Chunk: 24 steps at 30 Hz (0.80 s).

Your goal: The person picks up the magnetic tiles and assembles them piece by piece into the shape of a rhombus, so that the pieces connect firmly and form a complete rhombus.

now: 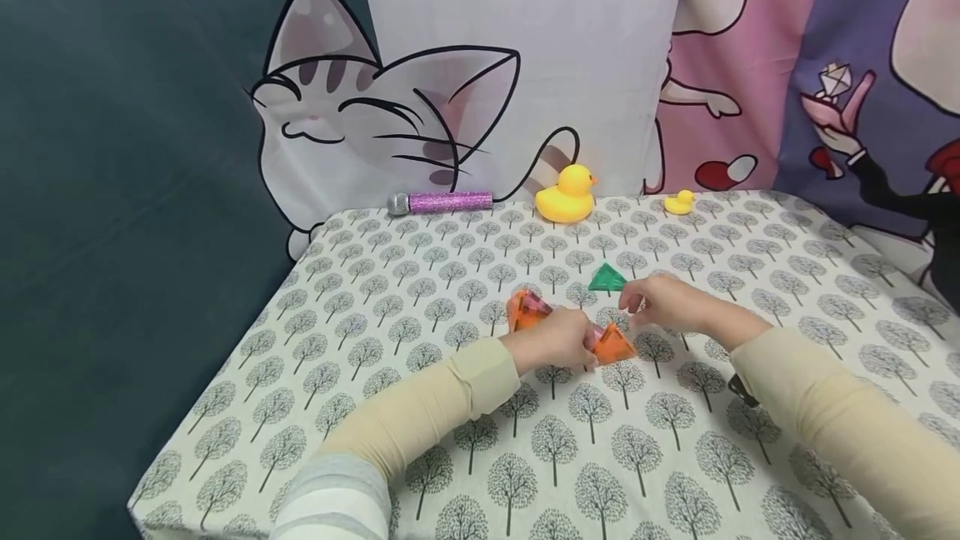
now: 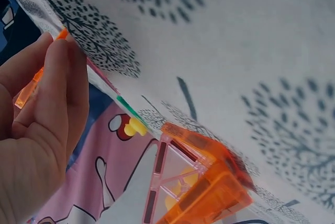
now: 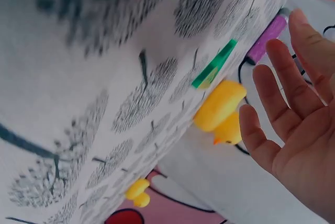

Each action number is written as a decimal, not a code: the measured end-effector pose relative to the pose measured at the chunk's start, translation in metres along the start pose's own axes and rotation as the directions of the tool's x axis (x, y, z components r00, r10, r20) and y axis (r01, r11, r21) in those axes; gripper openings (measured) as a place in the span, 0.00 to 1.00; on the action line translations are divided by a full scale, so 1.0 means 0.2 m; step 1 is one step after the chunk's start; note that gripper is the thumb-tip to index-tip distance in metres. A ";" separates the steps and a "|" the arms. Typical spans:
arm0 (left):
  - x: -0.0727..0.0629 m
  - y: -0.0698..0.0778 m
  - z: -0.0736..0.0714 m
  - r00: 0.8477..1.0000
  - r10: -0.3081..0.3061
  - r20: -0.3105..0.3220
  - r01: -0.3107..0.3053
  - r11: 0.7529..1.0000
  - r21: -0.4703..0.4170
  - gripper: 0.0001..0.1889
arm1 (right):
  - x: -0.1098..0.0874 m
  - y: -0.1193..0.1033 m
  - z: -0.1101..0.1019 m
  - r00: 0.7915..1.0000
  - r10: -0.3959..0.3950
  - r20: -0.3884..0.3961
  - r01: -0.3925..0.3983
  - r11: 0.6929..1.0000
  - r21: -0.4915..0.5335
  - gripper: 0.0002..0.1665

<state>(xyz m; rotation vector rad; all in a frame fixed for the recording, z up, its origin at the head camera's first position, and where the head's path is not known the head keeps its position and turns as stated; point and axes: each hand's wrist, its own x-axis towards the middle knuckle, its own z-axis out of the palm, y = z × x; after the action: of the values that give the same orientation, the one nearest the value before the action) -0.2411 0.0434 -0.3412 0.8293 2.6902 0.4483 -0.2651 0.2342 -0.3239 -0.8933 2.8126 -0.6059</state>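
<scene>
My left hand (image 1: 558, 338) pinches an orange see-through triangular magnetic tile (image 1: 615, 346) low over the cloth. In the left wrist view, the thumb and fingers of that hand (image 2: 49, 93) meet on the orange tile (image 2: 31, 89). Beside it stands a cluster of orange and pink magnetic tiles (image 1: 527, 309), partly hidden behind the hand. A pink edge shows between the cluster and the held tile; whether they join I cannot tell. Just right of the held tile is my right hand (image 1: 663, 302), fingers apart and gripping nothing. Beyond its fingertips lies a green triangular tile (image 1: 606, 277).
A tree-patterned cloth (image 1: 360, 407) covers the table. Along its back edge are a purple glittery microphone (image 1: 450, 202), a large yellow duck (image 1: 567, 194) and a small yellow duck (image 1: 679, 202). Cartoon-printed curtains (image 1: 525, 7) hang behind; a dark curtain (image 1: 112, 190) borders the left side.
</scene>
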 end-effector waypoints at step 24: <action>0.02 -0.02 0.00 1.000 0.008 -0.019 -0.008 1.000 0.001 0.19 | 0.33 0.16 0.00 0.963 0.268 0.019 -0.263 0.955 -0.134 0.29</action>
<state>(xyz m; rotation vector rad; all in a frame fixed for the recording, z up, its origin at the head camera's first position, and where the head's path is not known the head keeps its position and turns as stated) -0.2459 0.0416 -0.3441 0.8409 2.7058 0.4587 -0.3357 0.2212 -0.3366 -0.5222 2.8944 -0.3670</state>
